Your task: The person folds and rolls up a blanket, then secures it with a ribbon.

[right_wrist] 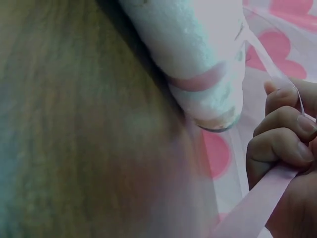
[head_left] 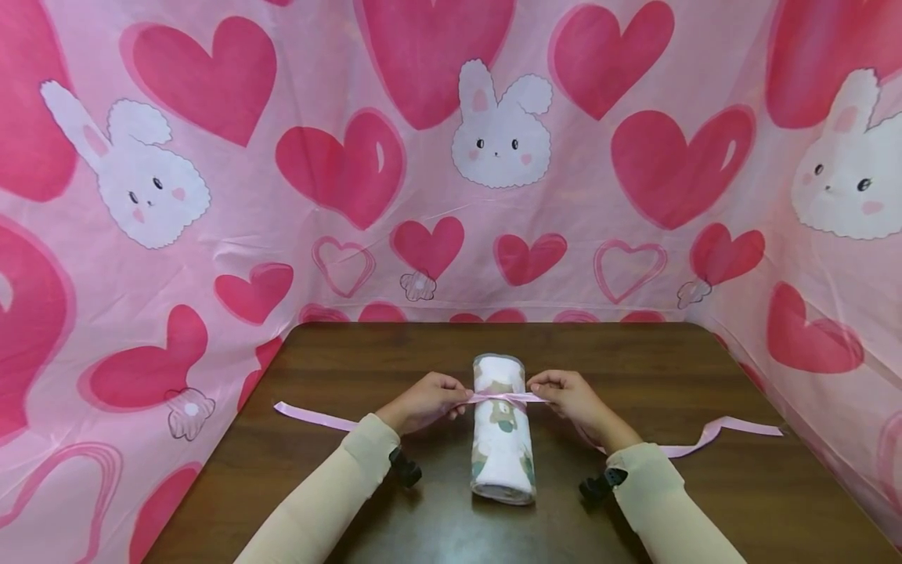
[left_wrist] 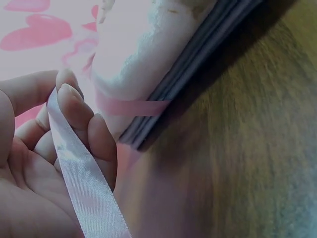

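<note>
A rolled-up plush cloth [head_left: 502,462], white with a brown and green print, lies lengthwise on the table. A pink satin ribbon [head_left: 486,397] circles it and crosses on top; whether it is knotted there is too small to tell. On the roll's left side, my left hand [head_left: 425,402] pinches one ribbon end between thumb and fingers. My right hand [head_left: 574,401] holds the other end on the right, its fingers curled round the ribbon in the right wrist view. Both lengths look drawn out sideways from the crossing. The left wrist view shows dark layered edges on the roll [left_wrist: 148,64].
The brown wooden table [head_left: 366,352] is backed by a pink curtain [head_left: 430,196] with hearts and rabbits. Loose ribbon tails trail outward past both forearms. Each wrist wears a small black camera mount, the left mount [head_left: 405,468] and right mount [head_left: 601,484] near the tabletop.
</note>
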The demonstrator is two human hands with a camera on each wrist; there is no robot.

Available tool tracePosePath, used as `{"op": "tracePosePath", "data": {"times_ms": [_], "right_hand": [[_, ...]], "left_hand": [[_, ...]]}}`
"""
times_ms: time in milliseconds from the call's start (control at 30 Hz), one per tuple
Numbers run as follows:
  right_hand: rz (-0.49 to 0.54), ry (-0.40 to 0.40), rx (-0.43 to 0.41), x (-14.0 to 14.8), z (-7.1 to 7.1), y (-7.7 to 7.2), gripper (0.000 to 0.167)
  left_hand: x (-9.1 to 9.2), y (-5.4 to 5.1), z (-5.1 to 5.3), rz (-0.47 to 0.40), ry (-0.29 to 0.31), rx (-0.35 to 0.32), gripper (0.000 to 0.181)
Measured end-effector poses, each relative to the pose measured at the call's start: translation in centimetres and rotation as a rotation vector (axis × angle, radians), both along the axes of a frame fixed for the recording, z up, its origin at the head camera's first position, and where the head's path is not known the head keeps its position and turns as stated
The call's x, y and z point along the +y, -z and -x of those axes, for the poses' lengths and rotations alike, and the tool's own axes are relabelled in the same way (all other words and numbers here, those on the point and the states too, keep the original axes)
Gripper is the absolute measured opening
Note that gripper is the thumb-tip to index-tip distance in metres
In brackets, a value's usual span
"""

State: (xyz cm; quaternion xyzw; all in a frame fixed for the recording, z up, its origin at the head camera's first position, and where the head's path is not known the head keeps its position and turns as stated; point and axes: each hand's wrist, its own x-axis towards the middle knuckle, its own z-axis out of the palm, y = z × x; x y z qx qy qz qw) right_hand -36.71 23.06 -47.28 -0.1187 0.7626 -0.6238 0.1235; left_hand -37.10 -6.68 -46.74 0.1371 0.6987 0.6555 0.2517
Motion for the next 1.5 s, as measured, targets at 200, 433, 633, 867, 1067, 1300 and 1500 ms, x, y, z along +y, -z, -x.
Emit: {"op": "tracePosePath", "data": {"times_ms": [200, 433, 633, 867, 1067, 1300, 1500], "right_hand": [[-0.038, 0.026, -0.029, 0.4, -0.2, 0.7, 0.035], [-0.022, 0.037, -0.027, 0.7, 0.0, 1.0, 0.033], [0.059, 0.109, 0.023, 0.6, 0.3, 0.5, 0.035], [-0.033, 0.121, 0.043, 0.8, 0.6, 1.2, 0.032], [-0.107, 0.124, 0.085, 1.6, 0.9, 1.7, 0.028], [-0.153, 0.108, 0.131, 2.4, 0.4, 1.1, 0.023], [-0.143, 0.124, 0.119, 2.8, 0.9, 1.8, 0.027]], "left_hand": [[-0.3, 0.7, 0.0, -0.009, 0.001, -0.049, 0.037], [-1.0, 0.9, -0.2, -0.032, 0.000, -0.100, 0.038], [-1.5, 0.2, -0.4, -0.081, 0.016, -0.075, 0.040], [-2.5, 0.8, -0.9, 0.012, 0.042, -0.095, 0.037], [-3.6, 1.3, -1.0, 0.047, 0.037, -0.108, 0.033], [-4.7, 1.5, -1.3, 0.110, 0.050, -0.097, 0.026], [-4.8, 1.6, -0.9, 0.100, 0.024, -0.078, 0.026]]}}
